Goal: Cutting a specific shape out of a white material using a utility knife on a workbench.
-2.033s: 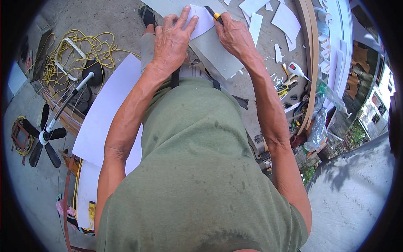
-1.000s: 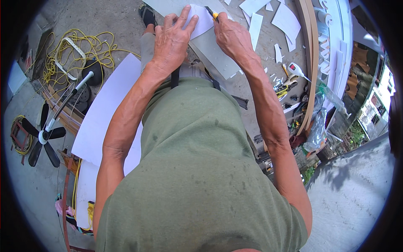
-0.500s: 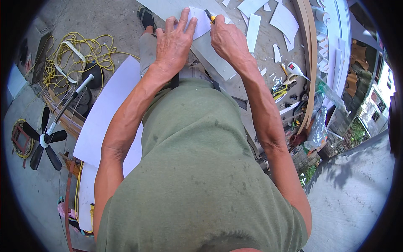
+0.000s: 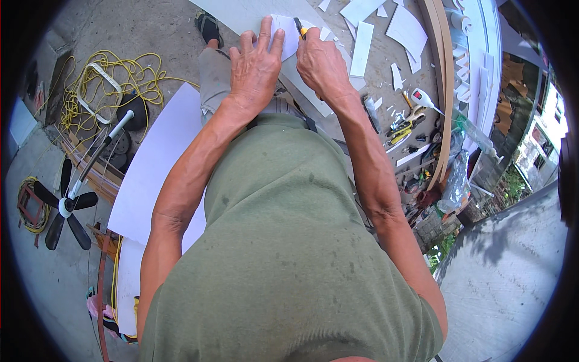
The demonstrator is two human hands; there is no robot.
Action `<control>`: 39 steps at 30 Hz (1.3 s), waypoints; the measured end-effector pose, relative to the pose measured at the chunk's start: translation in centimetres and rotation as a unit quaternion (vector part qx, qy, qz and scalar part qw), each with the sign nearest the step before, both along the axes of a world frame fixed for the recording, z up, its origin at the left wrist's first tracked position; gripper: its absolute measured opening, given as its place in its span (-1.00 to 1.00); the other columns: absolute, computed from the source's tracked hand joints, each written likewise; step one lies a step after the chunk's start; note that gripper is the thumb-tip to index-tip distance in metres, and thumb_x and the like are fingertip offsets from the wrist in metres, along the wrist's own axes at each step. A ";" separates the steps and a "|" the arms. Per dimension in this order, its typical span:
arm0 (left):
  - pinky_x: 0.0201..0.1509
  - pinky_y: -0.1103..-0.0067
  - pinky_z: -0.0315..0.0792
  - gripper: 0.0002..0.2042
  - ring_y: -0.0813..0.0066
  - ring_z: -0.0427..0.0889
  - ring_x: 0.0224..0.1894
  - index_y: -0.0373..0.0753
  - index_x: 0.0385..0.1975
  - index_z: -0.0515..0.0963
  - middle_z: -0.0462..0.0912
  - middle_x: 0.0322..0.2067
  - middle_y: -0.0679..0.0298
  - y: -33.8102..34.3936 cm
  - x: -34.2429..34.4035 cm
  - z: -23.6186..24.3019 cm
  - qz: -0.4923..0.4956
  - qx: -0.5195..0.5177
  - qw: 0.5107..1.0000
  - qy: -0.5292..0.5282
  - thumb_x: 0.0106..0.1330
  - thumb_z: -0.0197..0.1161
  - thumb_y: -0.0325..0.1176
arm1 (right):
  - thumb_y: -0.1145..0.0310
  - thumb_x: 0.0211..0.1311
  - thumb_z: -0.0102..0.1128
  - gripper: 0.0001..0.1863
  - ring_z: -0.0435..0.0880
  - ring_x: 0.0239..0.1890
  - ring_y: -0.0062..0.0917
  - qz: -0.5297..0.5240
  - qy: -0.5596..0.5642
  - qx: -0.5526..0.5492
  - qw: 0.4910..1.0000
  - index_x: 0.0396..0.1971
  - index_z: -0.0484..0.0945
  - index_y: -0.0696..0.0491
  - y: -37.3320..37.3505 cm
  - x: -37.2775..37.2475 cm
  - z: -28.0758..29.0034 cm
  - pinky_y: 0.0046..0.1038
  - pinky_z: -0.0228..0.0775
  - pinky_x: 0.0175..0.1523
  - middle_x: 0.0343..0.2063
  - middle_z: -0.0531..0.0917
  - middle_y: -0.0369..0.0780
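A: The small white sheet piece lies at the far end of the grey board, pinned flat under the spread fingers of the left hand.

B: And the right hand?

A: Its grip is closed around a yellow-and-black utility knife, blade at the piece's right edge. Compared with a second ago the right hand has drawn slightly nearer and left, closer to the left hand, so the cut seems to be advancing along that edge.

B: What's around them?

A: Concrete floor. White offcuts lie scattered far right, hand tools to the right, a large white sheet on the left, with a tangled yellow cord and a black fan beyond it.
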State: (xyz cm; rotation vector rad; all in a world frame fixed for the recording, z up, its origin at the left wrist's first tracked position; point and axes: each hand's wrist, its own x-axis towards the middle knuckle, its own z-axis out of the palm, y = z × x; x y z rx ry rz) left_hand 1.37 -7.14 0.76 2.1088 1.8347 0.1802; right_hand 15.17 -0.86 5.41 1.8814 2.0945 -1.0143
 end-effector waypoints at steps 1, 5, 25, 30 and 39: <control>0.13 0.16 0.41 0.12 -0.03 0.34 0.20 -0.15 0.37 0.38 0.17 0.47 0.10 0.0 0.2 0.0 0.006 0.000 1.000 0.000 -0.47 0.71 -0.35 | 0.34 0.40 -0.03 -0.74 0.70 -0.33 0.20 -0.012 0.006 -0.004 1.000 -0.22 0.40 0.29 -0.1 0.0 0.0 0.07 0.53 -0.21 -0.44 0.66 0.25; 0.11 0.19 0.42 0.09 -0.03 0.33 0.19 -0.22 0.36 0.37 0.16 0.46 0.03 -0.3 0.7 -0.2 0.015 -0.002 1.000 -0.015 -0.42 0.71 -0.37 | 0.32 0.43 -0.04 -0.72 0.69 -0.34 0.21 -0.028 0.016 -0.002 0.999 -0.22 0.40 0.29 -0.5 -0.1 -0.5 0.07 0.53 -0.20 -0.43 0.65 0.27; 0.31 0.24 0.27 -0.01 0.16 0.35 0.31 -0.15 0.42 0.33 0.15 0.52 0.29 1.2 -3.7 1.2 -0.141 -0.012 0.989 -0.035 -0.18 0.61 -0.23 | 0.18 0.49 -0.02 -0.68 0.70 -0.34 0.06 0.119 -0.079 -0.014 0.990 -0.13 0.48 0.18 2.3 2.1 1.0 0.03 0.48 -0.22 -0.42 0.69 0.12; 0.28 0.23 0.19 -0.04 0.21 0.27 0.35 -0.23 0.40 0.35 0.19 0.50 0.26 0.6 -3.2 0.8 -0.139 -0.001 0.990 0.010 -0.14 0.60 -0.15 | 0.21 0.49 -0.03 -0.67 0.69 -0.34 0.12 0.106 -0.052 -0.012 0.993 -0.16 0.45 0.22 1.7 1.7 0.8 0.04 0.49 -0.21 -0.44 0.67 0.18; 0.50 -0.01 0.01 0.01 0.09 0.02 0.55 -0.24 0.45 0.27 0.09 0.53 0.17 0.9 -1.9 1.8 -0.147 -0.026 0.983 0.109 -0.04 0.48 0.10 | 0.33 0.35 0.02 -0.74 0.71 -0.32 0.17 0.004 0.001 -0.018 1.000 -0.21 0.42 0.27 -0.3 0.4 -0.1 0.07 0.52 -0.20 -0.44 0.67 0.23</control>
